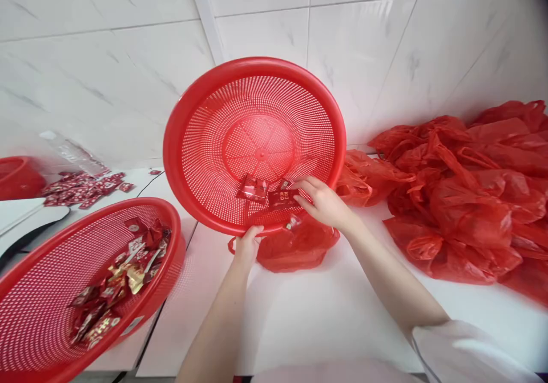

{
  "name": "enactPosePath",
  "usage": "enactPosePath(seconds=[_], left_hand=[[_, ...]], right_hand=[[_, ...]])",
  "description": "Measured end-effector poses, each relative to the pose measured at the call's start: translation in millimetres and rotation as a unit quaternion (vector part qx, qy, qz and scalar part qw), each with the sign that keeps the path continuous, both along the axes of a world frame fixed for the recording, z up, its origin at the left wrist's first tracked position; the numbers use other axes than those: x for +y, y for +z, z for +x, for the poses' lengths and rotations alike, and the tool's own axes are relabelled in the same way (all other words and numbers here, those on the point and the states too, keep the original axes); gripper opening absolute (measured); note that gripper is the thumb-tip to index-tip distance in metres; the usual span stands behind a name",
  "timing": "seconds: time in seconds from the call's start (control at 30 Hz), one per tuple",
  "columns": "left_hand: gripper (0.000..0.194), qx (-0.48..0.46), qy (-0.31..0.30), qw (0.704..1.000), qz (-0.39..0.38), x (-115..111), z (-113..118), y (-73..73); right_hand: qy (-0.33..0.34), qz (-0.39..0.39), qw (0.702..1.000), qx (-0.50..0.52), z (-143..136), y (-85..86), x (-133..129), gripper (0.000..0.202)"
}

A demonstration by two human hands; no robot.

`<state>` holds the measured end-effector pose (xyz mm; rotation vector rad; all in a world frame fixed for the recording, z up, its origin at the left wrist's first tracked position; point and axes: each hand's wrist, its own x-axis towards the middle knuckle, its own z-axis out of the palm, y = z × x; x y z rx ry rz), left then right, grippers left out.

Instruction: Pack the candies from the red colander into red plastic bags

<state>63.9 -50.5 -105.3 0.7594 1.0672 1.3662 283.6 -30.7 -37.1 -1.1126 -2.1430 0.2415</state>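
A round red mesh basket [257, 66] is tilted toward me against the tiled wall. My left hand [249, 246] is closed on its lower rim, thumb over the edge. Low inside the basket lie a red wrapped packet [253, 190] and a darker red packet [281, 198]. My right hand [319, 200] reaches over the right side of the rim, with its fingertips at the darker packet and its fingers apart; whether it grips the packet is unclear. Below the rim sits a red plastic bag [299, 249], with a small item at its mouth.
At the left, a second red basket [173, 217] holds several red and gold packets [115, 283]. Behind it are a pile of small red sachets [85, 189], a clear plastic bag [75, 153] and another red container [19, 177]. Several red bags [466, 200] are heaped at the right.
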Motion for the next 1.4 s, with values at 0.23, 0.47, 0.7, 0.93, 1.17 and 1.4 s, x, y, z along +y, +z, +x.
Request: enactPosePath(seconds=[0.23,0.47,0.7,0.93,1.17,1.4], left_hand=[[0.032,-0.03,-0.041,0.998,-0.02,-4.7,7.8,0.9],[0.023,-0.059,-0.013,0.997,-0.04,-2.5,2.3,0.8],[0.019,-0.08,-0.03,0.995,-0.048,-0.4,0.6,-2.9],[0.019,-0.08,-0.013,0.995,-0.055,-0.5,1.4,-1.0],[0.022,-0.042,-0.032,0.997,-0.056,-8.8,8.1,-3.4],[0.015,-0.008,-0.089,0.994,-0.06,-15.9,12.6,-15.9]], right_hand=[[0.069,-0.05,0.993,-0.084,-8.7,-7.7,-2.1,0.036],[0.089,-0.033,0.995,-0.042,-6.6,2.8,-7.7,0.023],[0.157,-0.148,0.97,-0.113,-17.8,5.6,-28.8,0.018],[0.089,-0.122,0.982,-0.116,-22.9,8.3,-34.7,0.014],[-0.083,-0.056,0.973,-0.21,-12.1,-16.6,-3.0,0.036],[-0.065,-0.212,0.943,-0.248,8.0,-13.3,-2.2,0.025]])
